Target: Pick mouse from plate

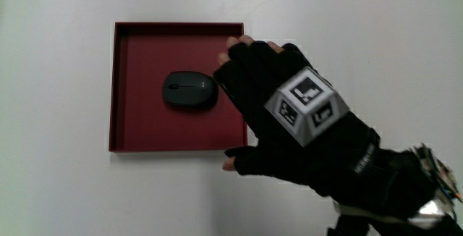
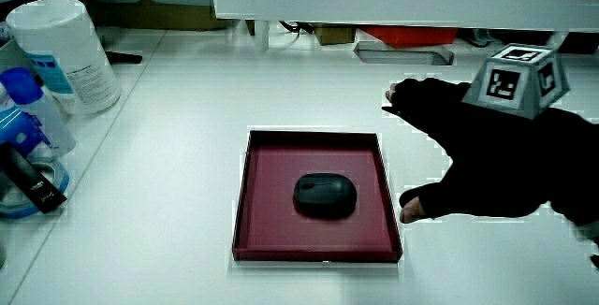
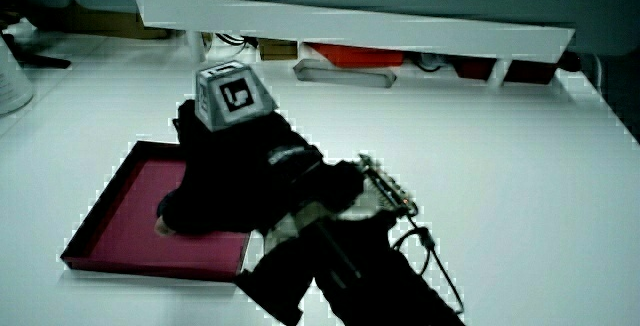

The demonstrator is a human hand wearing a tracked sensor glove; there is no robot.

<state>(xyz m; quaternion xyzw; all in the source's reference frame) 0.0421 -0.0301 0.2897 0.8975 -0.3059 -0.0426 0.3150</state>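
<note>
A black computer mouse (image 1: 189,90) lies in the middle of a dark red square plate (image 1: 145,131) with a low rim. In a side view the mouse (image 2: 325,195) rests flat on the plate (image 2: 267,211). The hand (image 1: 249,102) in its black glove hovers over the plate's edge beside the mouse, fingers spread and holding nothing. Its fingertips (image 1: 242,46) and thumb (image 1: 231,163) are apart, and a small gap separates them from the mouse. In a side view the hand (image 3: 215,181) covers the mouse over the plate (image 3: 120,216).
At the table's edge in a side view stand a white wipes canister (image 2: 65,52), a blue bottle (image 2: 23,108) and a tape roll (image 2: 28,193). A low white partition (image 2: 393,6) closes off the table, farther from the person than the plate.
</note>
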